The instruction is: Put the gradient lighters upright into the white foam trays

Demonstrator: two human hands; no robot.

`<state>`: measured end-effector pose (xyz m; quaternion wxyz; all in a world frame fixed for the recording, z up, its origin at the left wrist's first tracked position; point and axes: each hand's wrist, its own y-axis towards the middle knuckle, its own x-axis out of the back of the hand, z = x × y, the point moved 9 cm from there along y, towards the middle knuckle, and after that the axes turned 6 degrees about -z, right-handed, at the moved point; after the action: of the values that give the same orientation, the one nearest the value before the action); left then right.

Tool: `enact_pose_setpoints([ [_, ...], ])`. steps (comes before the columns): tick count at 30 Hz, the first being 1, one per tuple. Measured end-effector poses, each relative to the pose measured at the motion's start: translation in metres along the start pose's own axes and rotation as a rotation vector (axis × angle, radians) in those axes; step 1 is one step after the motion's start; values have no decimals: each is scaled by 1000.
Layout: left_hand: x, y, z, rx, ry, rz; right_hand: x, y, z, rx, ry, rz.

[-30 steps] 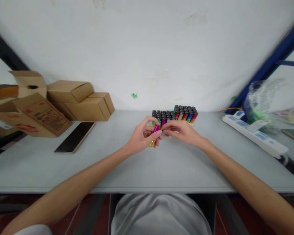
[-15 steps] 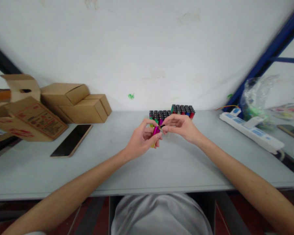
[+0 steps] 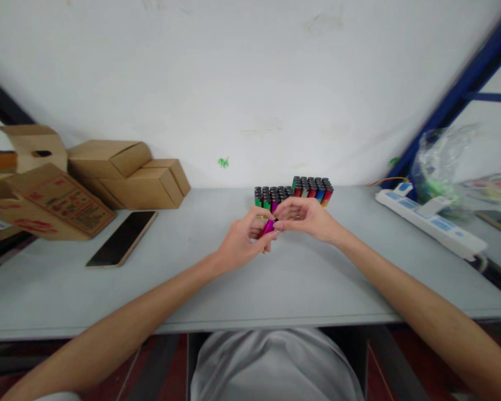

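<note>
The left hand (image 3: pixel 241 243) is gripping a magenta lighter (image 3: pixel 268 227) at the middle of the grey counter (image 3: pixel 275 278), while the right hand (image 3: pixel 307 217) is pinching the lighter's top end. Just beyond them, packed upright lighters (image 3: pixel 294 192) are standing by the wall. A phone (image 3: pixel 122 238) and cardboard boxes (image 3: pixel 121 172) are lying far left; a power strip (image 3: pixel 432 225) is sitting right.

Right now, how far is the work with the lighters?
Two packed blocks of lighters stand upright on the table behind the hands. The left hand holds one pink lighter, with the right hand at its top. How many remain cannot be seen.
</note>
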<state>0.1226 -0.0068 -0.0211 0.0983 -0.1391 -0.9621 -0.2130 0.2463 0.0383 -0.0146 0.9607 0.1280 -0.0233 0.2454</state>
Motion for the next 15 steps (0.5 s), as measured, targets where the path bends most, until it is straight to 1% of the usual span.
enact_pose_setpoints([
  [6, -6, -2, 6, 0, 103, 106, 0, -2, -6, -44, -93, 97],
  [9, -8, -3, 8, -12, 162, 136, -1, -2, -8, -72, -103, 126],
  [12, -9, -4, 8, 4, 159, 128, -4, -1, -10, -95, -59, 104],
  [15, -5, -3, 7, 31, 100, 57, -6, 1, -9, -63, 6, 29],
])
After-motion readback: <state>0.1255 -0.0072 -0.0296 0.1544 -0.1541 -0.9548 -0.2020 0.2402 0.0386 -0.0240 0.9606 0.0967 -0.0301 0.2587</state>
